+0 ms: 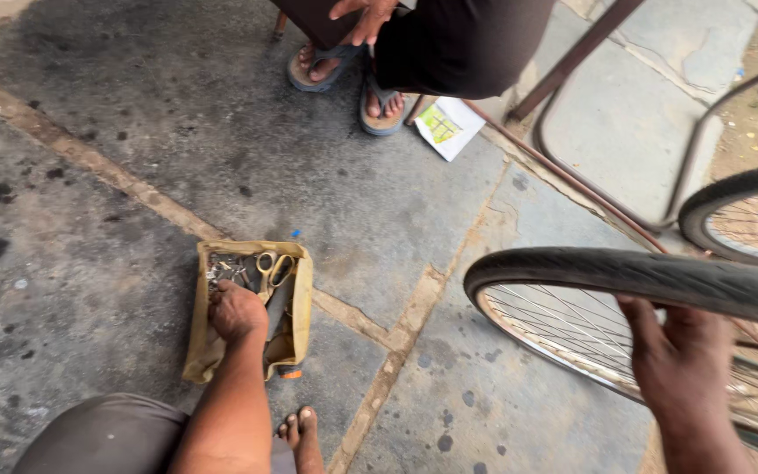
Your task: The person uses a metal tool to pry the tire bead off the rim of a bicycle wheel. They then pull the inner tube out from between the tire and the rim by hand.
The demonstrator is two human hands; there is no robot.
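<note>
**Hand in a tool box, hand on a bicycle tyre**

I see my left hand (237,312) reaching into a tan tool box (298,303) on the stone floor, fingers curled down among the tools; I cannot tell what they grip. Scissors (274,268) lie beside it. My right hand (682,364) wraps the bicycle tyre (625,274). Another person's sandalled feet (353,75) stand beyond.
</note>
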